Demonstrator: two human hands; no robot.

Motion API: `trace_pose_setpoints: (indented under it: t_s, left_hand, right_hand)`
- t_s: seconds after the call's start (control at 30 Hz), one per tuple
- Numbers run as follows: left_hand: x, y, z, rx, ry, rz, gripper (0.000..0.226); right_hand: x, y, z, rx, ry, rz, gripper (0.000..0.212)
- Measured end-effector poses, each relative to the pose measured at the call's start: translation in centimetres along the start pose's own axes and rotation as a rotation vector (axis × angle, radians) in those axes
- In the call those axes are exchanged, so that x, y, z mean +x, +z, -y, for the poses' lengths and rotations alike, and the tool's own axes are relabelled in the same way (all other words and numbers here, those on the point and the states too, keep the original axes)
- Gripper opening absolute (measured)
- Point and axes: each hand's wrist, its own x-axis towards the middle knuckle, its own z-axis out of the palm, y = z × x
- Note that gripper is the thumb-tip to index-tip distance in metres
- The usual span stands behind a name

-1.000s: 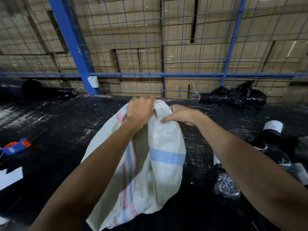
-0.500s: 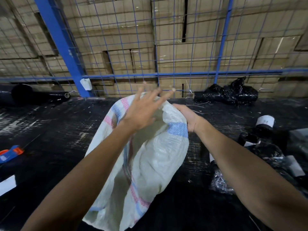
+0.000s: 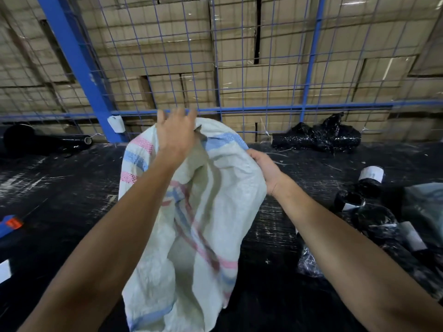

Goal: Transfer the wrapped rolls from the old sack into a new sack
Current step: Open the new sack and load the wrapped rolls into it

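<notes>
Both arms reach forward over the sack (image 3: 215,212). The left hand (image 3: 176,135) is at the top of its mouth, back toward the camera, fingers loosely spread at the far rim; whether they grip it I cannot tell. The right hand (image 3: 265,167) pinches the right rim, fingers curled under the cloth. The sack lies on a black table (image 3: 60,188) before a blue wire fence (image 3: 239,68) with stacked cartons (image 3: 275,87) behind. It is white woven cloth with pink and blue stripes, mouth held open. Black wrapped rolls (image 3: 374,226) lie at the right.
</notes>
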Motion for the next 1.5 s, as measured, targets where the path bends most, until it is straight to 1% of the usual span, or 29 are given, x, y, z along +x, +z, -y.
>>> trace_pose_setpoints:
  t_s: [0.07, 0.1, 0.17, 0.2, 0.27, 0.3, 0.37, 0.43, 0.5, 0.53, 0.6, 0.63, 0.67, 0.7, 0.73, 0.77, 0.8, 0.83, 0.9, 0.93, 0.97, 1.03, 1.1, 1.17, 1.23, 1.27, 1.37, 1.43, 1.5]
  left_hand:
    - [-1.2, -0.2, -1.1, -0.025, 0.228, -0.129, 0.089]
    - [-1.8, -0.2, -2.0, -0.019, 0.380, -0.172, 0.098]
    - [-2.8, 0.2, -3.3, -0.027, 0.556, -0.123, 0.096]
    - [-3.0, 0.5, -3.5, -0.055, 0.550, -0.077, 0.087]
    - [-2.8, 1.2, -2.9, -0.061, 0.425, -0.028, 0.054]
    - [-2.6, 1.4, -2.6, -0.018, 0.349, -0.023, 0.039]
    - [-1.9, 1.5, -2.0, 0.019, 0.224, 0.010, 0.026]
    - [-1.1, 1.1, -1.5, -0.006, 0.126, 0.042, 0.026]
    - [-0.4, 1.0, -0.4, -0.026, 0.029, 0.020, 0.030]
    - [-0.1, 1.0, 0.0, -0.021, -0.025, -0.011, 0.036]
    - [-0.3, 0.8, -0.1, 0.036, -0.059, -0.190, 0.054]
    - [-0.9, 0.8, -0.8, 0.040, 0.026, -0.337, 0.054]
    - [-1.9, 1.2, -1.6, 0.027, 0.205, -0.494, 0.046]
    - [-3.7, 2.2, -2.7, -0.016, 0.450, -0.559, 0.036]
    - [-5.9, 3.8, -3.1, -0.052, 0.698, -0.478, 0.030]
    - [-8.3, 5.7, -3.0, -0.038, 0.857, -0.301, 0.030]
    - [-10.3, 7.7, -1.8, 0.007, 0.882, -0.091, 0.035]
    - [-12.0, 9.2, 0.0, 0.050, 0.776, 0.117, 0.040]
    - [-14.6, 11.3, 4.9, 0.163, 0.354, 0.555, 0.043]
    - [-15.6, 11.5, 7.1, 0.205, 0.138, 0.727, 0.046]
    - [-16.3, 11.7, 9.0, 0.243, 0.012, 0.841, 0.052]
    - [-16.1, 11.6, 10.6, 0.237, -0.064, 0.988, 0.055]
    - [-13.7, 11.3, 9.1, 0.025, -0.032, 1.121, 0.047]
    - [-11.5, 9.7, 5.6, -0.494, -0.011, 1.124, 0.046]
    - [-10.4, 6.1, 1.4, -1.096, -0.186, 1.067, 0.058]
    - [-9.7, 4.0, -0.4, -1.306, -0.277, 1.017, 0.067]
    - [-7.7, 1.4, -2.7, -1.623, -0.531, 0.824, 0.070]
    - [-6.6, 0.8, -3.3, -1.666, -0.683, 0.676, 0.054]
    - [-6.1, 0.1, -3.9, -1.666, -0.761, 0.580, 0.033]
  right_hand:
    - [-0.3, 0.5, 0.9, 0.055, -0.059, 0.015, 0.024]
    - [-0.4, 0.7, 1.2, 0.057, -0.071, 0.011, 0.029]
    - [-0.4, 0.8, 1.5, -0.010, -0.073, -0.001, 0.045]
    - [-0.4, 1.0, 1.6, -0.089, -0.062, -0.005, 0.047]
    - [-0.3, 1.5, 1.7, -0.260, -0.051, -0.010, 0.037]
    - [-0.2, 1.5, 1.6, -0.328, -0.058, -0.012, 0.041]
    - [-0.1, 0.8, 1.5, -0.360, -0.081, 0.006, 0.058]
    - [-0.3, 0.2, 1.2, -0.494, -0.057, 0.028, 0.067]
    - [-0.1, -0.4, 0.4, -0.807, 0.019, 0.041, 0.053]
    - [0.2, -0.8, 0.0, -0.858, 0.035, 0.006, 0.044]
    - [0.5, -1.2, -0.5, -0.567, 0.057, -0.085, 0.035]
    - [0.6, -1.1, -0.6, -0.378, 0.028, -0.117, 0.032]
    - [0.8, -1.1, -0.2, -0.232, -0.018, -0.135, 0.031]
    - [1.1, -1.1, 0.2, -0.130, -0.074, -0.148, 0.031]
    - [1.3, -1.0, 0.5, -0.062, -0.133, -0.178, 0.031]
    - [1.3, -1.1, 1.0, -0.016, -0.182, -0.212, 0.029]
    - [1.2, -1.2, 1.5, 0.014, -0.220, -0.268, 0.025]
    - [1.0, -1.4, 1.8, 0.057, -0.249, -0.307, 0.023]
    - [0.5, -2.4, 2.2, 0.112, -0.265, -0.393, 0.027]
    - [0.3, -3.0, 2.2, 0.115, -0.260, -0.431, 0.028]
    - [0.3, -3.4, 2.1, 0.109, -0.249, -0.445, 0.027]
    - [0.5, -3.3, 1.7, 0.057, -0.204, -0.455, 0.022]
    - [0.9, -2.3, 1.5, 0.030, -0.163, -0.446, 0.023]
    - [1.5, -0.8, 1.2, -0.005, -0.122, -0.382, 0.024]
    - [1.9, 0.7, 1.1, -0.079, -0.064, -0.297, 0.024]
    - [1.7, 1.3, 1.2, -0.131, -0.015, -0.232, 0.024]
    - [0.6, 2.5, 1.5, -0.432, 0.183, -0.018, 0.022]
    - [0.0, 2.7, 1.5, -0.588, 0.224, 0.037, 0.022]
    - [0.1, 2.4, 1.4, -0.625, 0.159, 0.029, 0.036]
